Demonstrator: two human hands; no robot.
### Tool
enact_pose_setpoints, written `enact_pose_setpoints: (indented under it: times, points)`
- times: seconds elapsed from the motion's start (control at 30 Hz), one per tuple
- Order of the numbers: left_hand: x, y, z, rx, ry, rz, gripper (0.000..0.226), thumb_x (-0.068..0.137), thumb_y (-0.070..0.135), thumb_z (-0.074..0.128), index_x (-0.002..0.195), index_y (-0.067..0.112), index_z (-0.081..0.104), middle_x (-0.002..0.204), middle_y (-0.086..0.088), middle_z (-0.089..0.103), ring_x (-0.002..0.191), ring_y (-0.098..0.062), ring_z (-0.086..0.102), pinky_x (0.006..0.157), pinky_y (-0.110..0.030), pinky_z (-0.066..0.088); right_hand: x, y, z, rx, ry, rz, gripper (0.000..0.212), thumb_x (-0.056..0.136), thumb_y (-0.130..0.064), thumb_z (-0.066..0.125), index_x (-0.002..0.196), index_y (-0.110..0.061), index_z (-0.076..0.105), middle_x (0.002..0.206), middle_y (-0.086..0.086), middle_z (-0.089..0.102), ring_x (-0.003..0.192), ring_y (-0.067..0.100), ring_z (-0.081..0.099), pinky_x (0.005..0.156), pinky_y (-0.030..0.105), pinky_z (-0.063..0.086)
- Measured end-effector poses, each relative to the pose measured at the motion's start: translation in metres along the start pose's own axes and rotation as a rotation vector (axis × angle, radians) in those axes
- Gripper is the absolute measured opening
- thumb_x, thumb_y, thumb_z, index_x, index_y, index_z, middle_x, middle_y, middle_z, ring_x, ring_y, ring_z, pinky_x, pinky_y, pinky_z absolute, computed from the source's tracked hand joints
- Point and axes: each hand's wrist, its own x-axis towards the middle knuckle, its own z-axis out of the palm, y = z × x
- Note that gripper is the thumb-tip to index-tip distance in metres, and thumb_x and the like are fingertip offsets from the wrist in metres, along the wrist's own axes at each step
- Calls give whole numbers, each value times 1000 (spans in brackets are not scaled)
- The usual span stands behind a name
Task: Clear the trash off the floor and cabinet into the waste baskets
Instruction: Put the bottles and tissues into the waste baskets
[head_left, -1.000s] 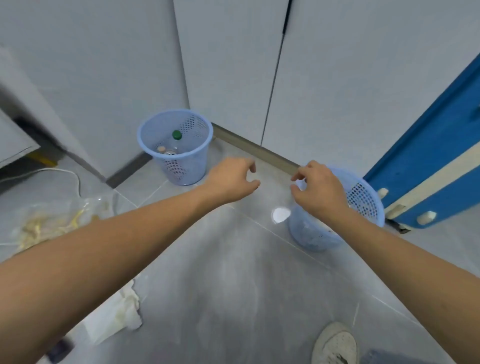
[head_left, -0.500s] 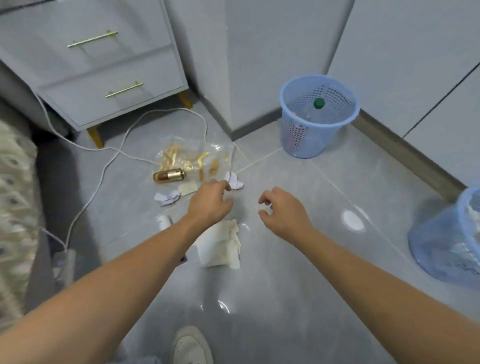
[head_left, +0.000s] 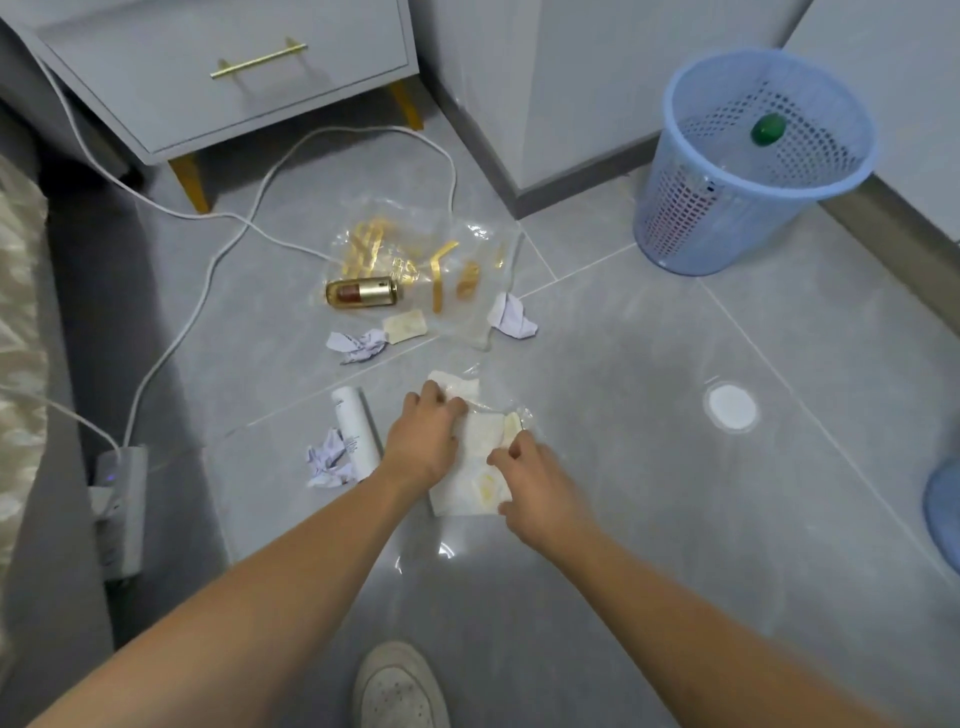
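Note:
A white plastic wrapper (head_left: 475, 467) lies flat on the grey floor in front of me. My left hand (head_left: 423, 439) rests on its left side with fingers curled onto it. My right hand (head_left: 530, 480) pinches its right edge. Around it lie a white tube (head_left: 356, 431), crumpled paper balls (head_left: 327, 457) (head_left: 358, 345) (head_left: 511, 317), a gold can (head_left: 363, 293) and a clear bag with gold strips (head_left: 415, 260). A blue waste basket (head_left: 748, 166) with a green-capped bottle stands at the far right. A second blue basket (head_left: 943, 512) shows at the right edge.
A grey cabinet with gold handle and legs (head_left: 223, 78) stands at the far left. A white cable (head_left: 228, 223) runs across the floor to a power strip (head_left: 122, 512). My white shoe (head_left: 397, 686) is at the bottom. A bed edge (head_left: 21, 364) lies left.
My view swung left from the baskets down to the floor trash. Both hands dropped onto the white wrapper and took hold of it.

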Motion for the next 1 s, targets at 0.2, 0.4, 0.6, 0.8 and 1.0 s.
enact_pose_setpoints:
  times: [0.2, 0.4, 0.6, 0.8, 1.0]
  points:
    - [6, -1, 5, -67, 68, -19, 35, 95, 8, 53, 128, 19, 56, 127, -7, 44, 111, -28, 46, 84, -43, 53, 11, 9, 4, 41, 48, -8, 35, 86, -6, 60, 117, -21, 58, 117, 2, 50, 107, 26, 51, 73, 34, 45]
    - [5, -1, 5, -125, 150, 32, 27, 90, 1, 49, 107, 15, 66, 107, -4, 54, 98, -28, 54, 76, -43, 52, 20, 20, -7, 207, 102, 62, 18, 85, -15, 64, 102, -21, 69, 101, 4, 61, 96, 28, 60, 71, 28, 35]
    - [6, 7, -10, -150, 237, 95, 22, 90, 0, 54, 99, 14, 69, 98, 0, 54, 89, -25, 56, 65, -35, 45, 18, 45, -44, 328, 199, 154, 14, 83, -20, 70, 96, -21, 72, 97, 6, 66, 97, 26, 60, 74, 26, 33]
    - [6, 37, -44, -173, 269, 179, 14, 91, 7, 66, 101, 15, 73, 96, 1, 58, 92, -22, 58, 71, -34, 47, 5, 67, -89, 353, 303, 165, 7, 83, -19, 72, 90, -19, 72, 92, 6, 66, 93, 28, 61, 74, 30, 40]
    - [-7, 84, -87, -106, 360, 294, 20, 92, 0, 60, 102, 12, 73, 101, -1, 61, 95, -24, 60, 69, -38, 51, -20, 78, -140, 370, 424, 160, 8, 81, -19, 75, 89, -19, 73, 91, 8, 67, 90, 29, 62, 75, 33, 44]
